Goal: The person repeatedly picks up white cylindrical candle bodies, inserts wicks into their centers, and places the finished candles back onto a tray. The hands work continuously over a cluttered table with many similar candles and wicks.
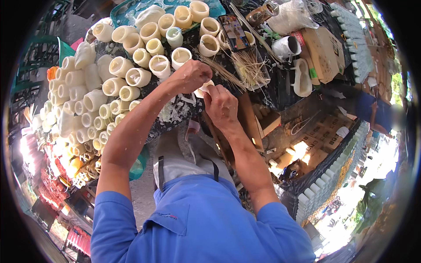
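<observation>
Both my hands are close together at the table's near edge. A small cream wax cup sits between them, partly covered by fingers. My right hand is closed around this cup from the right. Just above it, my left hand is closed in a pinch over the cup's top; what its fingers hold is hidden. Beyond my left wrist stand open cream wax cups, among them a round one and another with something pale inside. White wax shavings lie below my left forearm.
Many wax cups are heaped on the left. A phone lies at the back, near a bundle of thin sticks. A cardboard box and white mug are to the right. A person in blue is at far right.
</observation>
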The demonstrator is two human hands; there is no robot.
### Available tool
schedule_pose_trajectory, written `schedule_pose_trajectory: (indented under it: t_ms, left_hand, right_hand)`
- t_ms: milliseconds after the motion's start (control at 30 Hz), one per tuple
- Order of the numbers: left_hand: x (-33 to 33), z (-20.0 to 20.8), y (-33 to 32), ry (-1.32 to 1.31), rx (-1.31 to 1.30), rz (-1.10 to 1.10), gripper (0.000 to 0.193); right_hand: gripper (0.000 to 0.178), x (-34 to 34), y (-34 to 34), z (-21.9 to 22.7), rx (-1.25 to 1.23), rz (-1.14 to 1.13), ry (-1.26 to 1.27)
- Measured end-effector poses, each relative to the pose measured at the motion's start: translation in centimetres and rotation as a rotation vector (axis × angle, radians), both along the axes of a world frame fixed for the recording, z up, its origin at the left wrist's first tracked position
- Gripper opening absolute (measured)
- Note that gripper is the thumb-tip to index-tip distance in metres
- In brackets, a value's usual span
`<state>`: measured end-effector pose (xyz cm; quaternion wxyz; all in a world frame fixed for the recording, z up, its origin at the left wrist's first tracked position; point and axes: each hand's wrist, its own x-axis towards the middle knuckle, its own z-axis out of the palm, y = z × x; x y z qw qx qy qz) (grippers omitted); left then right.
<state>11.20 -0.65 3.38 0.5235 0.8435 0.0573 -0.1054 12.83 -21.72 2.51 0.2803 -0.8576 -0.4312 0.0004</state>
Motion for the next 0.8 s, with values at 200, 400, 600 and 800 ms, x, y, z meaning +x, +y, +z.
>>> schedule_pose_trajectory:
  t_ms: [200, 400, 600, 800]
  left_hand:
    - [0.5, 0.0, 0.1, -0.051, 0.012, 0.003, 0.013]
    - [-0.1, 0.1, 0.5, -0.074, 0.017, -0.016, 0.012]
    - [-0.4, 0.6, 1.1, -0.003, 0.015, -0.022, 0.015]
    - [-1.1, 0.5, 1.1, 0.023, 0.024, 0.020, 0.015]
  right_hand:
    - [0.014, 0.7, 0.1, 0.1, -0.011, -0.020, 0.032]
    - [0.012, -3.3, -1.4, 0.2, 0.120, 0.001, 0.166]
    - [0.023, -7.4, 3.6, -6.2, -0.344, 0.099, 0.005]
    - [0.028, -7.0, 4.1, -7.8, -0.273, 0.105, -0.034]
